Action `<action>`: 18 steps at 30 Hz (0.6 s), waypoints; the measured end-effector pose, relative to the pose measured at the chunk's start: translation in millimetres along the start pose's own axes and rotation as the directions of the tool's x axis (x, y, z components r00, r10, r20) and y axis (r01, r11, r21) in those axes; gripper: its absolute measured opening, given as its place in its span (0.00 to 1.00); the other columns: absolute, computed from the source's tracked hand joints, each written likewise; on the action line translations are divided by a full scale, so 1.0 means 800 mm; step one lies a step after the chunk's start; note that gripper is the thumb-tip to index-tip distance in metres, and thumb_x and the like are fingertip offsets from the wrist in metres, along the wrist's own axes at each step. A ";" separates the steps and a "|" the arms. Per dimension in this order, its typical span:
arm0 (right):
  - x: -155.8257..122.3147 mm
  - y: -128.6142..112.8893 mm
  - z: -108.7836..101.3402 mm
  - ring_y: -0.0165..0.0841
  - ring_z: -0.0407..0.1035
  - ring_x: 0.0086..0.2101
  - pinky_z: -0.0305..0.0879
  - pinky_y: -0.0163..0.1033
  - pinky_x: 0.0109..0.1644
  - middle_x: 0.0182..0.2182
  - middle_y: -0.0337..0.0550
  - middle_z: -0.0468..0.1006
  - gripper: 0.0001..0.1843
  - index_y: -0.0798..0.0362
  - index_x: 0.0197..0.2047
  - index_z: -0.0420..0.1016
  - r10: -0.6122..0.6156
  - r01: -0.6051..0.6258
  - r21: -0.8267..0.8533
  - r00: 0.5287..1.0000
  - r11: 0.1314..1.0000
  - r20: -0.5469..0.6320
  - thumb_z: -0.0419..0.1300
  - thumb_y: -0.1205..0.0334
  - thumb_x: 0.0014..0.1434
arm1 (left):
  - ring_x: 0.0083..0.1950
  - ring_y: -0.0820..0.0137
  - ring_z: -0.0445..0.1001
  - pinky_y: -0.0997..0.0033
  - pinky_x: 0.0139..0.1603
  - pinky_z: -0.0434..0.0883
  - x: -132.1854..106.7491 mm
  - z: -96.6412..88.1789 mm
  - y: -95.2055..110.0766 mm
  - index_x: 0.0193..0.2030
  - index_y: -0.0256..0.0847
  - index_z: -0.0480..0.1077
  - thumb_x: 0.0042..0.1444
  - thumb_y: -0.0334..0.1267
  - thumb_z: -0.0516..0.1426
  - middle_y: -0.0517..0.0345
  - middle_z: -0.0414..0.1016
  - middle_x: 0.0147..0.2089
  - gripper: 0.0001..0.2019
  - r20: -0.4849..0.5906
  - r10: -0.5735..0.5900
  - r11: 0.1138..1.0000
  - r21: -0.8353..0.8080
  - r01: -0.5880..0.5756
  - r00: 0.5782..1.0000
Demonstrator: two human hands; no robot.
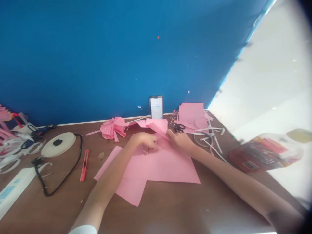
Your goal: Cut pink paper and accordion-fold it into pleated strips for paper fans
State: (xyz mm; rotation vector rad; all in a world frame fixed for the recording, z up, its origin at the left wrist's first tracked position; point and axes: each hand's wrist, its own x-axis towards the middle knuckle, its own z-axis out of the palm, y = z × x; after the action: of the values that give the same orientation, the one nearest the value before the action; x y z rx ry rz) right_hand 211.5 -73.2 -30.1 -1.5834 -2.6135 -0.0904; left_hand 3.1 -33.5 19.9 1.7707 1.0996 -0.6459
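Both my hands rest on a large pink paper sheet (161, 167) lying on the brown table (170, 208). My left hand (145, 141) is closed, its fingers pinching the sheet's far, folded edge. Close beside it, my right hand (179, 139) grips the raised pleated part of the pink paper (157, 125). A second pink sheet (133, 191) lies under the first, nearer me.
A pink paper fan rosette (113, 127), black scissors (179, 127), a pink paper stack (192, 116) and white paper strips (212, 141) lie at the back. A phone (156, 107) leans on the blue wall. Left: red utility knife (84, 165), tape roll (58, 144), black cable (60, 182). Right: plastic packet (265, 152).
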 end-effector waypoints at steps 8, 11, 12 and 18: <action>-0.001 -0.006 0.003 0.35 0.69 0.28 0.43 0.37 0.29 0.32 0.47 0.78 0.10 0.54 0.46 0.62 -0.061 0.061 0.007 0.997 0.998 0.038 0.43 0.65 0.67 | 0.24 0.75 0.70 0.77 0.24 0.62 -0.076 -0.029 -0.020 0.27 0.40 0.64 0.56 0.62 0.51 0.57 0.73 0.27 0.25 -0.373 0.194 0.979 0.012 -0.204 0.907; -0.002 -0.007 0.002 0.35 0.70 0.31 0.43 0.37 0.29 0.34 0.45 0.77 0.07 0.53 0.45 0.61 -0.094 0.089 0.109 0.995 0.990 0.041 0.47 0.66 0.64 | 0.25 0.74 0.69 0.76 0.23 0.61 -0.067 -0.036 -0.037 0.26 0.39 0.66 0.53 0.61 0.54 0.55 0.75 0.28 0.24 -0.454 0.051 0.998 -0.005 -0.060 0.890; -0.003 -0.007 0.002 0.34 0.70 0.32 0.43 0.37 0.29 0.35 0.45 0.77 0.06 0.53 0.44 0.61 -0.110 0.103 0.135 0.993 0.985 0.044 0.48 0.66 0.63 | 0.26 0.73 0.71 0.76 0.24 0.61 -0.060 -0.036 -0.042 0.26 0.39 0.66 0.52 0.60 0.55 0.54 0.76 0.29 0.23 -0.434 -0.031 0.999 -0.024 0.023 0.900; -0.005 -0.001 0.008 0.32 0.67 0.30 0.46 0.37 0.30 0.33 0.45 0.74 0.09 0.53 0.37 0.61 -0.172 0.161 0.182 0.984 0.970 0.045 0.43 0.65 0.67 | 0.32 0.68 0.75 0.75 0.27 0.68 -0.016 -0.035 -0.067 0.30 0.38 0.71 0.37 0.52 0.68 0.52 0.79 0.34 0.21 -0.215 -0.188 0.982 -0.058 0.180 0.958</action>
State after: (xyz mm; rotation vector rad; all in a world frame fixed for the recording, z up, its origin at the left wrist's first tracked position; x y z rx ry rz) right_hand 212.0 -76.3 -37.1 -1.3287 -2.7087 0.1783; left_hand -51.1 -3.8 19.0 1.7505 1.4321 -0.5449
